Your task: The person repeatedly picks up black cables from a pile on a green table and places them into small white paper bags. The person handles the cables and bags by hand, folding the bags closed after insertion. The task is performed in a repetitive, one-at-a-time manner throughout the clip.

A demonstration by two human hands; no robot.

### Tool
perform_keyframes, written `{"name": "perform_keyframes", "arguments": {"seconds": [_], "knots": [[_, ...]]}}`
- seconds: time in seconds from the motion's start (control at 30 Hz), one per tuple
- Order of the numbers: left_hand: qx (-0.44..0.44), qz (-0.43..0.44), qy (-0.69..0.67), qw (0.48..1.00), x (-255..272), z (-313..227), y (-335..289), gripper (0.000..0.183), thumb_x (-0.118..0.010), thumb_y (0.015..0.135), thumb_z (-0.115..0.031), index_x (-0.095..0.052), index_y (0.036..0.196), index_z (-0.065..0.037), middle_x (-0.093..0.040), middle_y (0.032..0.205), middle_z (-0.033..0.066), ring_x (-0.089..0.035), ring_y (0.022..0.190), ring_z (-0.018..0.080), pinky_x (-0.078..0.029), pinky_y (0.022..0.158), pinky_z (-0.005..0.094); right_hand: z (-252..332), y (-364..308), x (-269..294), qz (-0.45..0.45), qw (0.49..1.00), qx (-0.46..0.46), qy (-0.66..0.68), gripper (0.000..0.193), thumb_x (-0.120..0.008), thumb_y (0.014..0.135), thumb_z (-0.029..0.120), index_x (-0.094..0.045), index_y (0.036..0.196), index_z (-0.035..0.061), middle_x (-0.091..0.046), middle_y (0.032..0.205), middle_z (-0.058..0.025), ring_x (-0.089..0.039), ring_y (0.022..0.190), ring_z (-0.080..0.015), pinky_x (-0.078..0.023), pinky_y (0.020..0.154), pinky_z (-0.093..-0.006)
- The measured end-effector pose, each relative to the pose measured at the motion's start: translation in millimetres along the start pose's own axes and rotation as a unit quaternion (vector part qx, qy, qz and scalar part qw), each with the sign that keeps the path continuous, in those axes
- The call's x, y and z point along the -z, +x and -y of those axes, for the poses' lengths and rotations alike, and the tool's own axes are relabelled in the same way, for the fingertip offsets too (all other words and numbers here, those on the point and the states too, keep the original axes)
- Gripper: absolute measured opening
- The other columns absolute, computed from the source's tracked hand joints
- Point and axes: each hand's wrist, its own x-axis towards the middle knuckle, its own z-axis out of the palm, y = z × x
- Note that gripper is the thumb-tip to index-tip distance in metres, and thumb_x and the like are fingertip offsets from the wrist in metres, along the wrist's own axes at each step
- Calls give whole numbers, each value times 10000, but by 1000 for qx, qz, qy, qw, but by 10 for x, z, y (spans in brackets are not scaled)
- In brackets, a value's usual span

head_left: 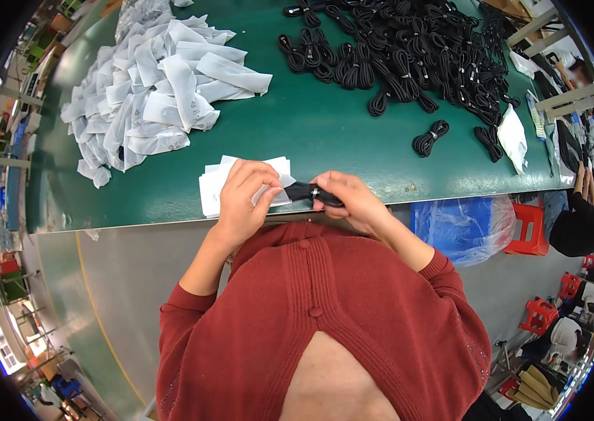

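Close to the green table's (353,147) near edge, the right hand (354,199) grips a coiled black cable (300,191). Beside it, the left hand's (244,198) thumb and fingers pinch a white bag (287,180), against the cable's left end.

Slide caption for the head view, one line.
Left hand touches stacked flat white bags, right hand holds a coiled black cable, at the edge of a glossy green tabletop.

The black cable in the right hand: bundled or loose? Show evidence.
Bundled: a pale band wraps the black cable at the right hand.
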Motion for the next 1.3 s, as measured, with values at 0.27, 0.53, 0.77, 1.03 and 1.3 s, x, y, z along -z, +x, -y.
{"name": "perform_keyframes", "arguments": {"seconds": [0.27, 0.53, 0.77, 1.03, 1.3], "knots": [[53, 16, -26, 998, 10, -75, 54, 118, -724, 766, -7, -634, 830, -47, -629, 953, 82, -556, 861, 262, -443, 758, 356, -76, 78, -112, -92, 748, 489, -439, 233, -732, 830, 36, -696, 1059, 63, -579, 904, -82, -596, 761, -209, -508, 637, -319], [134, 13, -160, 978, 75, -93, 210, 66, -697, 859, -69, -643, 880, -38, -624, 1012, 34, -526, 881, 121, -413, 714, 261, 12, 131, -296, -67, 748, 553, -361, 459, -790, 784, 37, -581, 1193, 42, -596, 964, -134, -599, 750, -209, -515, 635, -295], [188, -167, -470, 846, 660, 316, 742, 150, -632, 961, -113, -638, 1085, -29, -607, 1011, -8, -392, 657, 18, -292, 570, 172, 512, -39, 413, -465, 556, 421, -546, 344, -679, 905, 271, -629, 1200, 102, -562, 1026, -156, -588, 886, -320, -512, 714, -409], [81, -98, 17, 992, 468, 275, 494, 191, -659, 896, -36, -657, 1086, -54, -610, 977, 17, -540, 826, 92, -455, 728, 230, 250, -300, 1206, -559, 506, 186, -630, 405, -696, 884, 356, -567, 1143, 73, -543, 978, -204, -590, 904, -393, -501, 730, -489], [55, 82, 72, 993, -250, 161, -137, 165, -740, 788, -39, -639, 915, -6, -610, 926, 105, -598, 772, 262, -500, 661, 347, 80, -181, 747, -432, 681, 358, -471, 229, -538, 929, 58, -542, 1151, 5, -655, 921, -224, -648, 832, -404, -508, 742, -464]]}}
